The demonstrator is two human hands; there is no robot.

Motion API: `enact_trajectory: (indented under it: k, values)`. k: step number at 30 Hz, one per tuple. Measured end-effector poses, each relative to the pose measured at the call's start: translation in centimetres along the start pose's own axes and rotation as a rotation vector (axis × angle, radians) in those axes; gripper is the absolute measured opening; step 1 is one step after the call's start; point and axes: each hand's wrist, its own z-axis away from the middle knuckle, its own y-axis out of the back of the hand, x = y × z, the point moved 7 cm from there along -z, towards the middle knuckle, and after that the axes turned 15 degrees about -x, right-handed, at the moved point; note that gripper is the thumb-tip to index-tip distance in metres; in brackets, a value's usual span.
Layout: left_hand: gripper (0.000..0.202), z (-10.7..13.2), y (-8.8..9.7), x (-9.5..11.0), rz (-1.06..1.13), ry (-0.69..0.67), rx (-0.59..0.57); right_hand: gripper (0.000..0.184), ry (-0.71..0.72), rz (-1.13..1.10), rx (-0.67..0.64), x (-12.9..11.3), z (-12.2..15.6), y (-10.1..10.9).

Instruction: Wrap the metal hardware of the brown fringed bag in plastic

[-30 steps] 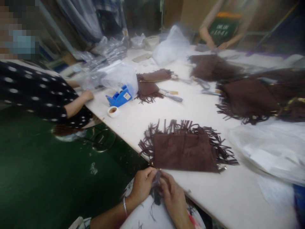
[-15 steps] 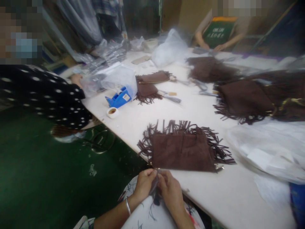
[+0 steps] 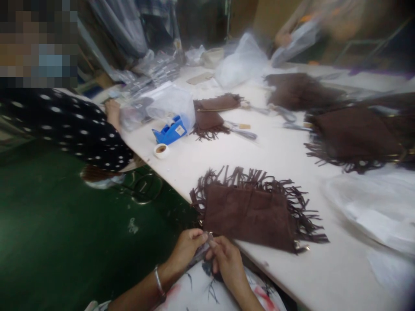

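Observation:
A brown fringed suede bag (image 3: 249,209) lies flat at the near edge of the white table (image 3: 227,155). Just below that edge, over my lap, my left hand (image 3: 186,247) and my right hand (image 3: 225,259) meet with fingertips pinched together. Between them is a small dark strip or tassel piece (image 3: 206,246), too small and blurred to name surely. A bangle sits on my left wrist. Both hands are closed and close to the bag's near left corner.
A person in a black dotted top (image 3: 74,129) works at the table's left side. A blue tape dispenser (image 3: 170,131) and a tape roll (image 3: 161,150) stand there. More brown fringed bags (image 3: 353,136), plastic bags (image 3: 376,205) and another person's hands (image 3: 285,39) lie farther back. Green floor at left.
The view has shifted a little. My hands stay pinched on the small piece, now slightly lower and more to the right. The far person has lifted a plastic bag.

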Motion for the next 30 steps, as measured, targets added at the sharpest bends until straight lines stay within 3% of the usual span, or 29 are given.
enact_trajectory:
  k: [7,14,20,30]
  values:
    - [0.045,-0.2,-0.6,-0.1,0.031,-0.008,0.004,0.03,-0.012,0.36,0.112,-1.1,0.4,1.0]
    - [0.04,0.0,-1.0,-2.8,0.391,0.03,-0.024,0.027,0.091,0.857,0.291,-2.1,0.9,1.2]
    - [0.042,-0.7,-2.6,-2.6,0.662,0.023,-0.049,0.029,0.141,0.912,0.364,-2.6,1.0,1.3]
    - [0.024,-1.2,-2.2,-2.3,0.765,-0.033,0.032,0.027,0.141,0.803,0.236,-2.4,1.0,0.5]
